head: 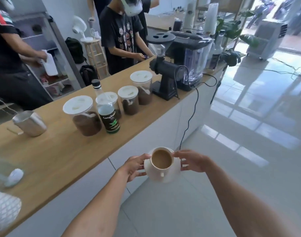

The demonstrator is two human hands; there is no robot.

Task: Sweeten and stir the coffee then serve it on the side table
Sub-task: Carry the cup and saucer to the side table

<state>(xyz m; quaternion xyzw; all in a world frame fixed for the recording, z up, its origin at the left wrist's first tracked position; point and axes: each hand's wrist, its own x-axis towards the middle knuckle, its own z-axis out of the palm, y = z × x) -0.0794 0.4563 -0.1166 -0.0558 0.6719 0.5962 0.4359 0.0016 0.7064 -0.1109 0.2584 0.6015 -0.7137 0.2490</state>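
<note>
A white cup full of light-brown coffee stands on a white saucer, its handle pointing toward me. I hold the saucer in the air over the white floor, just off the front edge of the wooden counter. My left hand grips the saucer's left rim, thumb near the cup. My right hand grips the right rim, thumb touching the cup's lip. No side table is in view.
On the counter stand a steel milk jug, several lidded jars of ground coffee, a syrup bottle, a black grinder with a hanging cable, and a coffee machine. Two people work behind the counter. Glossy tiled floor stretches to the right.
</note>
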